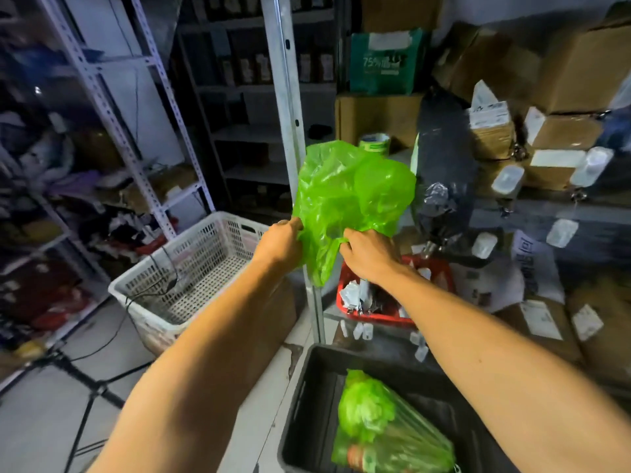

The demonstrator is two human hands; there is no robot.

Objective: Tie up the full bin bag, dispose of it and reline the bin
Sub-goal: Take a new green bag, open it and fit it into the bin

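An empty green plastic bag billows in the air at the middle of the head view. My left hand pinches its lower left edge and my right hand grips its lower right edge, both at chest height. Below, at the bottom right, a black bin holds a full green bag lying on its side with rubbish inside. My right forearm crosses above the bin.
A white perforated crate stands on the floor at left. A red basket with scraps sits behind my right hand. Metal shelving fills the left, stacked cardboard boxes the right. A tripod leg and cables lie at lower left.
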